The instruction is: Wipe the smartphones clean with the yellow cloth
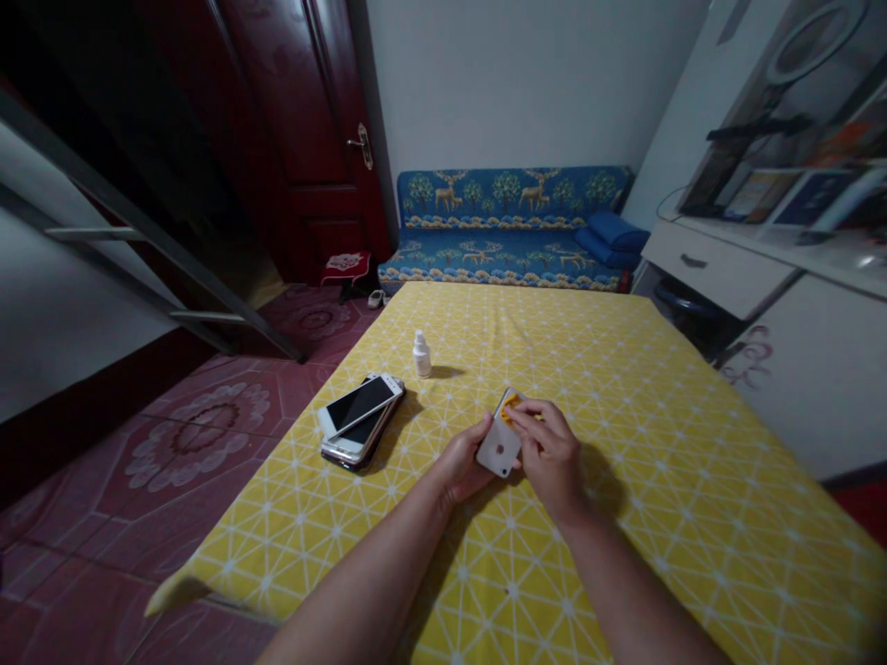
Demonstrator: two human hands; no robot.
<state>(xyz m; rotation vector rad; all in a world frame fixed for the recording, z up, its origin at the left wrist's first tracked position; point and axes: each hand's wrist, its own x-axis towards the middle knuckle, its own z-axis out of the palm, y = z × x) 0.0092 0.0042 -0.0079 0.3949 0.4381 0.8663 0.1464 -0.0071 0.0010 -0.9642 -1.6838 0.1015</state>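
A white smartphone (pixel 496 452) is held back side up over the table, its camera corner pointing toward me. My left hand (pixel 466 464) grips it along its left edge, thumb on top and fingers underneath. A small orange cloth (pixel 511 406) lies against the far end of the phone's back. My right hand (pixel 551 453) pinches that cloth and presses it on the phone. To the left sits a stack of several phones (pixel 360 420), the top one white with a dark screen. A small white bottle (pixel 422 356) stands upright beyond the stack.
A yellow patterned cloth (pixel 665 443) covers the table. Behind it stands a blue sofa (pixel 513 245). A white desk (pixel 735 268) with assorted items is at the right. A metal ladder (pixel 187 268), a red door (pixel 297 111) and a low stool (pixel 345 266) are at the left.
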